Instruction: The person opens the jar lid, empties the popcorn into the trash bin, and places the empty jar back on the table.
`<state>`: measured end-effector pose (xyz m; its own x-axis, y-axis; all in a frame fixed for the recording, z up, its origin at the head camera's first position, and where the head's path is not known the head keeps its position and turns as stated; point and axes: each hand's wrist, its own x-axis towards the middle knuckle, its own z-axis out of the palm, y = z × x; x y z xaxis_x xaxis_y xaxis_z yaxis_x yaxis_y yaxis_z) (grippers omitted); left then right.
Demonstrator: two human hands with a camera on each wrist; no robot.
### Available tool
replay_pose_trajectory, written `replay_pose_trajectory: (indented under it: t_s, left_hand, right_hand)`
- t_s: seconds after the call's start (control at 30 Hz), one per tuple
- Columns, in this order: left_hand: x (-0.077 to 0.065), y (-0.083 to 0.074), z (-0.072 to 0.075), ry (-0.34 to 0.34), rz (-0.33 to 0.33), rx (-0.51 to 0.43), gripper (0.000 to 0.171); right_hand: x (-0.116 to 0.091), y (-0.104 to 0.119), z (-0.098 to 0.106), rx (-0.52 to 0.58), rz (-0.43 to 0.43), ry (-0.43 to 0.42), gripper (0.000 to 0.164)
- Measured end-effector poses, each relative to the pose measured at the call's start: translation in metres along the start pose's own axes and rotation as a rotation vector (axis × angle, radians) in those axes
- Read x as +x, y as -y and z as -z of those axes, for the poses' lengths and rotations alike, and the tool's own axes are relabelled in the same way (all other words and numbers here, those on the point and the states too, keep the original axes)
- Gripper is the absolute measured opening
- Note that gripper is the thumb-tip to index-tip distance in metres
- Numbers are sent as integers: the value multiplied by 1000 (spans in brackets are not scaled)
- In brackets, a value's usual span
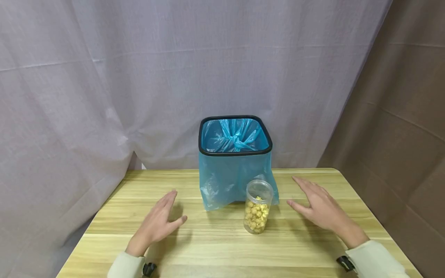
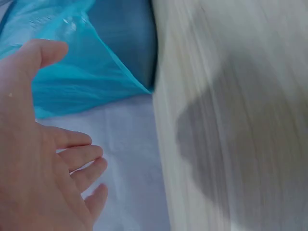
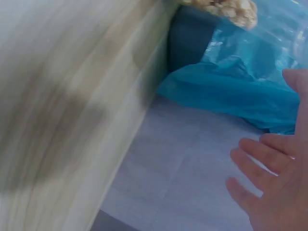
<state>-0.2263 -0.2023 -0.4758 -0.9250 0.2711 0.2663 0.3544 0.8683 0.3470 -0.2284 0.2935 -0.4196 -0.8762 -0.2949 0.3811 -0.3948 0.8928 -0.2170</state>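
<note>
A clear plastic jar (image 1: 257, 208), partly filled with yellow popcorn (image 1: 255, 217), stands upright on the table just in front of a bin. The bin has a black rim (image 1: 235, 153) and a blue plastic bag (image 1: 226, 177) draped over its sides; inside, the bag is gathered in a knot. My left hand (image 1: 158, 222) hovers over the table to the bin's left, fingers extended and thumb apart, holding nothing. On the other side, my right hand (image 1: 321, 206) is held above the table to the right of the jar, likewise spread and without anything in it.
The pale wooden table (image 1: 208, 251) ends at a back edge just behind the bin. A grey curtain (image 1: 174, 77) hangs behind it, and a brown curtain (image 1: 399, 135) runs along the right side. Dark bands (image 1: 149, 269) sit at both wrists.
</note>
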Motion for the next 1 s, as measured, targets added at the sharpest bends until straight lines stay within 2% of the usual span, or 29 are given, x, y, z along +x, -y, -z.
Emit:
replay_pose_trajectory:
  t_s: [0.13,0.23,0.43,0.53,0.6,0.83,1.0]
  left_hand:
    - [-4,-9,8,21,18,-125,91]
    - [-5,-18,12,1,25,-201,85]
    - [-4,-37,15,-97,-27,-350,74]
    - [-3,-49,14,-110,-64,-450,70]
    - [-1,-57,13,-92,-82,-501,69]
    - [6,-75,-3,8,-125,-548,74]
    - [14,-85,-15,32,-164,-533,74]
  right_hand:
    - [3,5,9,99,9,-33,78]
    - [7,9,15,142,34,-50,74]
    - [14,20,27,185,55,-19,69]
    - [17,27,31,196,55,7,68]
    - [19,31,33,205,58,22,68]
    - [27,42,32,220,120,48,74]
    - [31,51,25,227,120,87,80]
